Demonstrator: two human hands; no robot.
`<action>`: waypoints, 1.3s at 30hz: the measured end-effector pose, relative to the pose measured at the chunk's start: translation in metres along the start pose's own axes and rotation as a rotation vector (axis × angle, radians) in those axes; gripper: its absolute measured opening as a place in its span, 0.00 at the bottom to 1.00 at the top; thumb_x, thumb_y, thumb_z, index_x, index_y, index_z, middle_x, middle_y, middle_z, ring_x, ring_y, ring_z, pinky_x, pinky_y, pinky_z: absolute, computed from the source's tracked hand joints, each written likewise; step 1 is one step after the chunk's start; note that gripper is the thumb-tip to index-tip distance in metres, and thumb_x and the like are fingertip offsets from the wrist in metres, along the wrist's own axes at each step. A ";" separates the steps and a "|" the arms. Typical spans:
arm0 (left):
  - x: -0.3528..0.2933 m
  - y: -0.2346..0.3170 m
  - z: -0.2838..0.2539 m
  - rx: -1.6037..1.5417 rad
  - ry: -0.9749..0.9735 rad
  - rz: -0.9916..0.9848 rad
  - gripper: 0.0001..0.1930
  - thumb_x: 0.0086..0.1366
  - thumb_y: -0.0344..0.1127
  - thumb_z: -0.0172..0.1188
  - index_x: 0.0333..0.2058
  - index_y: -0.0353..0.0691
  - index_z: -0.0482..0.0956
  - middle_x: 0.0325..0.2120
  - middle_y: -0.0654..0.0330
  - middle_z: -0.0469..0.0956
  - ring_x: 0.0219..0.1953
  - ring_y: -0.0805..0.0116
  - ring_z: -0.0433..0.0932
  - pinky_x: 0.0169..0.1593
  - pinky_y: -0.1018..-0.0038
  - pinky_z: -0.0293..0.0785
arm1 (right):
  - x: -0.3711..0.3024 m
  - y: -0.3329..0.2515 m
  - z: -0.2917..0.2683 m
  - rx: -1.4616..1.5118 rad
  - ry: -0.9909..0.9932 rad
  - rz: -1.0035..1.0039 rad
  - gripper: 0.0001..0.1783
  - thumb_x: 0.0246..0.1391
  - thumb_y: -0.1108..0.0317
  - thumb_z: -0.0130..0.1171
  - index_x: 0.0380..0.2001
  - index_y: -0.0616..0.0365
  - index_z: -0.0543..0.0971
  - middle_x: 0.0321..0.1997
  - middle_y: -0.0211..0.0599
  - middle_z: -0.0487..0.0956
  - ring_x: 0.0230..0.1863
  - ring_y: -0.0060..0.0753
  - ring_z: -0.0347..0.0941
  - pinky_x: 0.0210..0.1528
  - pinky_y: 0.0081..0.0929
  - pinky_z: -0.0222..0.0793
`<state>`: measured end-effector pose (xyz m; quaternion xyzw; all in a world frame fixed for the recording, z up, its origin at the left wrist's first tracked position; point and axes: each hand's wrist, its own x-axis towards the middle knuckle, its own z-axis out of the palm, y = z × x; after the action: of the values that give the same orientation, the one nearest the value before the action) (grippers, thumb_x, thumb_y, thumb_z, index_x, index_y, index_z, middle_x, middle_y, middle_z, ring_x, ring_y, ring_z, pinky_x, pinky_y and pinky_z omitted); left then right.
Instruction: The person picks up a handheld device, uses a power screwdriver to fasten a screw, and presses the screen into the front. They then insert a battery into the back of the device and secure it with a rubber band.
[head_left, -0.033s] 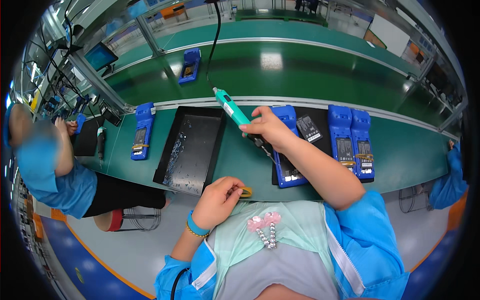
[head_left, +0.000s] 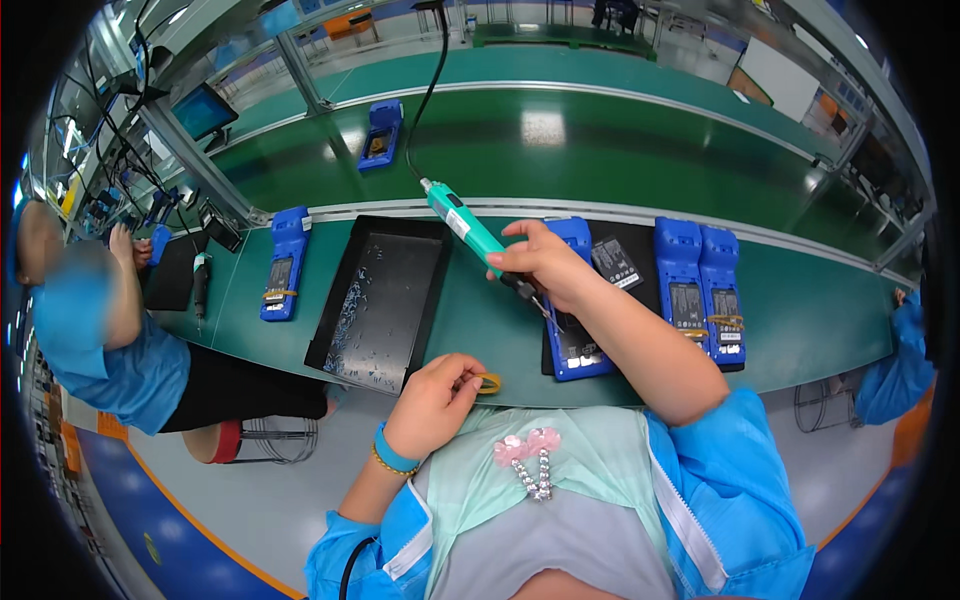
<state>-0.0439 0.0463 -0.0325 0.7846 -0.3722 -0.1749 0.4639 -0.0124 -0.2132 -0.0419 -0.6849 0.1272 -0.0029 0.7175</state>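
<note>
We're prob. at the screw step on the blue handset [head_left: 574, 348], which lies back-up on the black mat [head_left: 648, 300], right in front of us, R of the black tray [head_left: 428, 310]. Our R hand [head_left: 540, 262] has thumb & fingers clamped on the green screwdriver [head_left: 465, 222] near its bit end; our L hand [head_left: 437, 398] pinches a rubber band [head_left: 489, 383] btwn thumb & finger, close to the bench edge. We'd say the next move calls for standing the driver more upright & seating the bit square on a screw, w/ the handset kept from sliding. Can't tell if the tip touches. The handset's long axis runs approx. straight away from us, narrow head at the far end, battery bay at the near end, its mid part partly behind our R forearm. The driver's long axis slants, cord end up & L, bit down & R, toward the handset's L side. A loose battery [head_left: 616, 262] lies just R of the head.
</note>
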 end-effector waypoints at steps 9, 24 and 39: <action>0.046 -0.008 0.019 0.207 0.301 0.084 0.05 0.61 0.24 0.58 0.37 0.33 0.76 0.31 0.48 0.77 0.33 0.49 0.79 0.38 0.60 0.76 | -0.063 -0.053 -0.017 0.560 -0.480 -0.133 0.35 0.51 0.75 0.67 0.62 0.59 0.65 0.46 0.38 0.79 0.47 0.33 0.75 0.50 0.35 0.71; 0.095 -0.033 0.056 0.690 0.301 0.201 0.24 0.55 0.22 0.60 0.53 0.30 0.74 0.53 0.47 0.72 0.54 0.47 0.70 0.57 0.61 0.71 | -0.129 -0.077 -0.060 0.672 -0.431 -0.438 0.48 0.66 0.30 0.24 0.54 0.66 0.74 0.36 0.43 0.79 0.39 0.39 0.74 0.46 0.38 0.71; 0.072 0.011 0.086 0.290 0.009 0.472 0.38 0.42 0.42 0.78 0.54 0.39 0.74 0.52 0.52 0.69 0.57 0.46 0.65 0.60 0.54 0.64 | -0.129 -0.040 -0.096 0.559 -0.297 -0.567 0.56 0.63 0.25 0.28 0.56 0.77 0.71 0.40 0.49 0.81 0.31 0.32 0.73 0.41 0.29 0.70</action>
<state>-0.0542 -0.0626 -0.0615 0.7353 -0.5636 -0.0034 0.3764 -0.1478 -0.2873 0.0181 -0.4650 -0.1765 -0.1358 0.8568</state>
